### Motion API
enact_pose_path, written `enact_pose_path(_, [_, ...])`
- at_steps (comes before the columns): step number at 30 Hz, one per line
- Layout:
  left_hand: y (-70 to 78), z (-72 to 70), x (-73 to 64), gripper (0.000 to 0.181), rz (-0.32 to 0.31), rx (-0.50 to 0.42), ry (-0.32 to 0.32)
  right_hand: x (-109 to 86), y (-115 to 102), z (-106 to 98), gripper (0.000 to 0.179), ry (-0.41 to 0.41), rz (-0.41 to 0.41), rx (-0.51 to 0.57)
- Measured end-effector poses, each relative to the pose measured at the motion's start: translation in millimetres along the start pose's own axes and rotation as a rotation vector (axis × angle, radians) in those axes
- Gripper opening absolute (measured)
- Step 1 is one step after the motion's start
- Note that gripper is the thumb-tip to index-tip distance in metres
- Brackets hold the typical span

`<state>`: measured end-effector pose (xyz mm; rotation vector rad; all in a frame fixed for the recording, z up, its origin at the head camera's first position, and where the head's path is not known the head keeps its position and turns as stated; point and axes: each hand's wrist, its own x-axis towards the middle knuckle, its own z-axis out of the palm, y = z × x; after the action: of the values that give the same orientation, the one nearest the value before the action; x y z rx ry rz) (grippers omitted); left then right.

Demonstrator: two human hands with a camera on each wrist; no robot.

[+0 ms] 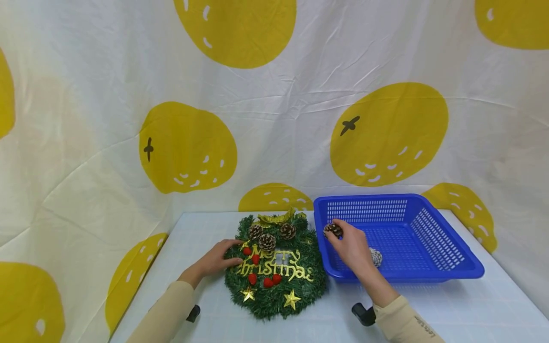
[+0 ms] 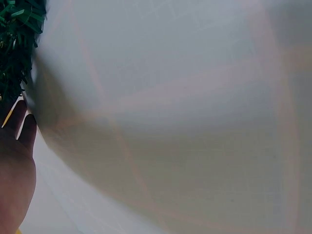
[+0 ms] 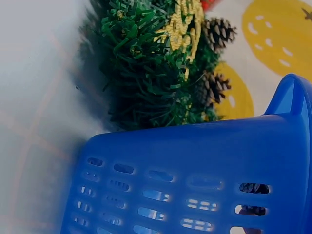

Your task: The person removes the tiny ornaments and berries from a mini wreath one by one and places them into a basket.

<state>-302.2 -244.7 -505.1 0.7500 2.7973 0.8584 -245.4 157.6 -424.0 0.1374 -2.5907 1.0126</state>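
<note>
A green Christmas wreath (image 1: 310,286) lies on the table, with gold "Merry Christmas" lettering (image 1: 274,269), red berries (image 1: 268,282), gold stars (image 1: 291,299) and a gold bow (image 1: 276,219). Three pine cones (image 1: 267,242) sit on its upper part. My left hand (image 1: 219,257) rests at the wreath's left edge, thumb and fingers spread; in the left wrist view its fingers look straight. Between thumb and fingers, my right hand (image 1: 352,244) pinches another pine cone (image 1: 332,231) just inside the left side of a blue basket (image 1: 450,273). The right wrist view hides that hand behind the basket wall.
Inside the basket, partly behind my right wrist, is a whitish rounded thing (image 1: 376,257). The basket stands right beside the wreath on a pale checked table (image 1: 206,305). A white cloth with yellow fruit prints (image 1: 283,119) hangs behind the table.
</note>
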Motion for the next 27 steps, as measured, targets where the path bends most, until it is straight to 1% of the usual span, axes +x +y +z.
enact_pose_path(5, [-0.1,0.3,0.4,0.065,-0.004,-0.011,-0.006,-0.9,2.0,-0.2,0.044,-0.014,-0.001,-0.02])
enact_pose_path(12, [2.0,-0.6,-0.4,0.063,-0.006,-0.011,-0.008,-2.9,5.1,0.4,0.045,-0.066,0.019,-0.059])
enact_pose_path(20, [2.1,-1.8,0.1,0.063,0.001,-0.002,-0.007,-2.6,7.9,-0.1,0.041,-0.126,0.005,-0.121])
enact_pose_path(27, [-0.3,-1.1,0.3,0.064,-0.004,-0.009,-0.016,-3.9,8.8,-0.2,0.041,-0.144,0.001,-0.132])
